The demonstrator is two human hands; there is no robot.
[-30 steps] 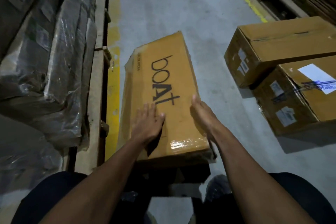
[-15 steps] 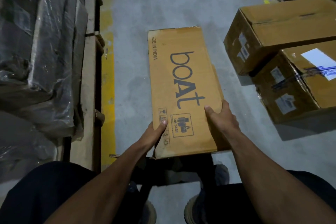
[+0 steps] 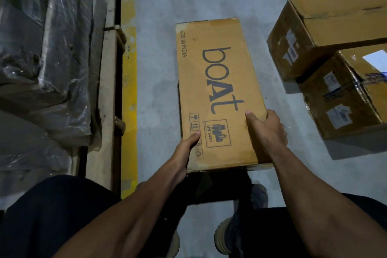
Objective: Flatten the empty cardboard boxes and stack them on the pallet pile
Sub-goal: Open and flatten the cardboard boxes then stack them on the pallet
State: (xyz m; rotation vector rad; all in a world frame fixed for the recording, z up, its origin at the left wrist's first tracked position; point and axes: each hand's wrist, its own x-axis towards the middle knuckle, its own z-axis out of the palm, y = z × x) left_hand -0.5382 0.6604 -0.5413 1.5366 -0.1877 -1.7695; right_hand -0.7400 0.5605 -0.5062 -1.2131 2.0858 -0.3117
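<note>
Head view: we hold long tan cardboard box (image 3: pixel 219 90) over grey concrete floor (image 3: pixel 159 94), in front of our knees. Left hand (image 3: pixel 185 148) curls round near-left edge, thumb on top; right hand (image 3: pixel 267 132) clamps near-right edge. Judgement: keep grips opposite and level, press panel flat before stacking. Print reads "boAt", "…DE IN INDIA", "UN 3481".

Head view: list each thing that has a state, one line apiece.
boAt box: gripped at its near end by both hands.
Left hand: grip on left edge.
Right hand: grip on right edge.
Two cartons: closed, on the floor.
Wrapped pallet load: under plastic film.
</note>
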